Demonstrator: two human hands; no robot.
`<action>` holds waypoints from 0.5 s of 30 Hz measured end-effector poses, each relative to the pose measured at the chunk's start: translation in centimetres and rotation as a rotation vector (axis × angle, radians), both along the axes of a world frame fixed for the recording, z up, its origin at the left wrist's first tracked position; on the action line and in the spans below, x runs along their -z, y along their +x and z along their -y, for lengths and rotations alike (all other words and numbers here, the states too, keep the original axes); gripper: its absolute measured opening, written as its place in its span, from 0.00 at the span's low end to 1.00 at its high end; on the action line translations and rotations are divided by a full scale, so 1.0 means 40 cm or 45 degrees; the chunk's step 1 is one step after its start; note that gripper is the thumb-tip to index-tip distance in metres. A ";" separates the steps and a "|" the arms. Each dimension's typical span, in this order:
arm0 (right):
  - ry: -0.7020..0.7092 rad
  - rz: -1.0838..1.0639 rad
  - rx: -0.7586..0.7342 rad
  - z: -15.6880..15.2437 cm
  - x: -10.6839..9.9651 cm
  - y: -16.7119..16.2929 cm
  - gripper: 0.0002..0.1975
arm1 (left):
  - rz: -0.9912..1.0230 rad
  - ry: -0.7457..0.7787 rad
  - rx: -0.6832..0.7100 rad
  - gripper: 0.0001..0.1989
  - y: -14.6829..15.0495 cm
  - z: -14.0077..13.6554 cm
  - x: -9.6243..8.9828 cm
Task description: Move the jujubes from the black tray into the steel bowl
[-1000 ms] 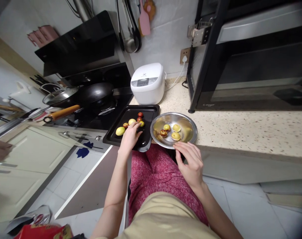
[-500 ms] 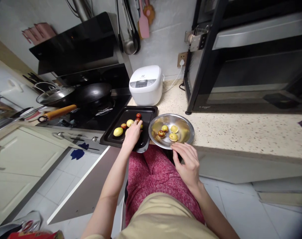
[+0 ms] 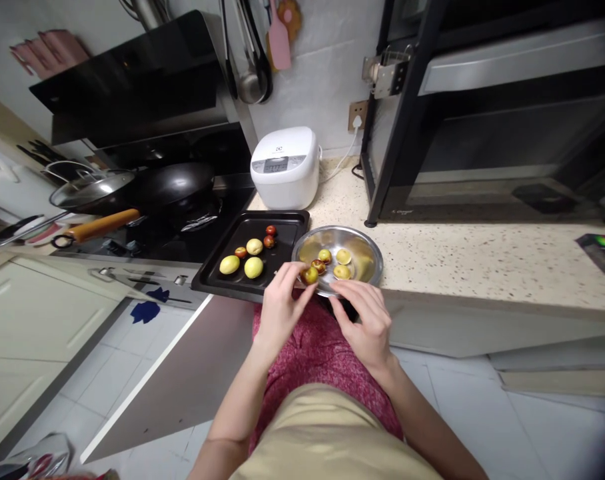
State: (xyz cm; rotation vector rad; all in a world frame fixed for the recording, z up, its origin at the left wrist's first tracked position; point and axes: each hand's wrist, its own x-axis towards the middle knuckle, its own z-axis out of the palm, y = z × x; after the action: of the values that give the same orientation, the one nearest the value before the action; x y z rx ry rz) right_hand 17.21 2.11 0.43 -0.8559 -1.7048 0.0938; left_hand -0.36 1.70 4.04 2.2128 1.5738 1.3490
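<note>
My left hand [image 3: 282, 300] is over the near left rim of a shallow steel bowl [image 3: 374, 270], its thumb and fingers pinching a yellow-green jujube [image 3: 310, 275] with brown patches. My right hand [image 3: 365, 320] has its thumb and fingertips closed on the bowl's near rim. Inside the bowl lie a brown-mottled jujube [image 3: 318, 267], a yellow-green one [image 3: 324, 256] and two pale yellow fruits [image 3: 342, 271]. Left of the bowl, a black baking tray [image 3: 287, 243] carries several loose fruits: larger yellow ones [image 3: 253, 267] and small red-brown jujubes [image 3: 269, 241].
Behind the tray stands a white rice cooker [image 3: 285, 167]. A wok [image 3: 175, 183] with a wooden handle [image 3: 102, 225] sits on the stove at left. A black oven [image 3: 482, 160] is on a rack at right. Below the tray, a cabinet door [image 3: 182, 373] hangs open.
My left hand has lifted a jujube from the tray and carried it right to the bowl. My right hand stays at the bowl's near rim. The view has shifted slightly.
</note>
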 end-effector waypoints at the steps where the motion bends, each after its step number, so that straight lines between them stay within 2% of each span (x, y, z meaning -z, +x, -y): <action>1: -0.028 -0.002 -0.009 0.003 -0.005 -0.005 0.12 | 0.011 0.001 0.024 0.10 0.018 0.012 0.004; 9: -0.197 -0.110 -0.023 0.005 -0.020 -0.016 0.11 | 0.022 0.111 0.115 0.16 0.073 0.028 0.065; 15: -0.292 -0.015 0.020 -0.056 -0.018 0.014 0.09 | 0.063 0.079 0.101 0.16 0.073 0.032 0.076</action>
State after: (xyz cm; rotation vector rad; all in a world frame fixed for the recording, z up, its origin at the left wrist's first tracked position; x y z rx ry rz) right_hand 17.77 4.35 1.14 -1.0357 -1.6972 0.2880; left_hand 2.56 0.40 1.01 2.2329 1.4307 1.4366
